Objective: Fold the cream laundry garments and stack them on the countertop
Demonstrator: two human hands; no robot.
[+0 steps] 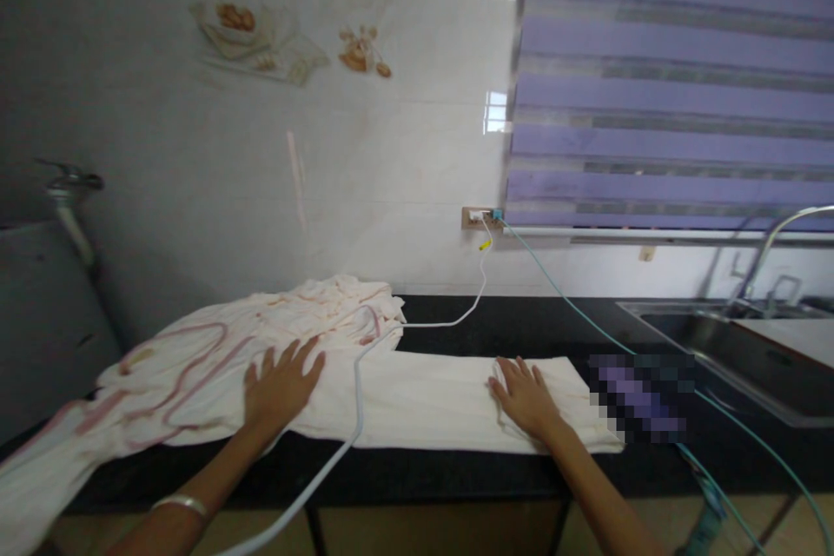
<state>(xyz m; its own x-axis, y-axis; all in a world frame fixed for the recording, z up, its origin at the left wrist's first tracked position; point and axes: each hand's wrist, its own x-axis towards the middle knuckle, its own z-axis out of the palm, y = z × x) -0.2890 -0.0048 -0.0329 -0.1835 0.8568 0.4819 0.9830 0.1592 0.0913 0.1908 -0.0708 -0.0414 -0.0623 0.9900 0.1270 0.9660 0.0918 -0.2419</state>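
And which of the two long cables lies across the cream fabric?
The white cable; the teal-green cable instead runs to the right of the cream fabric.

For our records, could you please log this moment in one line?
left hand: on cream cloth; right hand: on cream cloth; white cord: across cream cloth

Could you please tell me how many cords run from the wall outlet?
2: the white cord, crossing the cream cloth between the left hand and the right hand, and the teal cord, slanting down rightward, partly hidden midway. No others show at the outlet.
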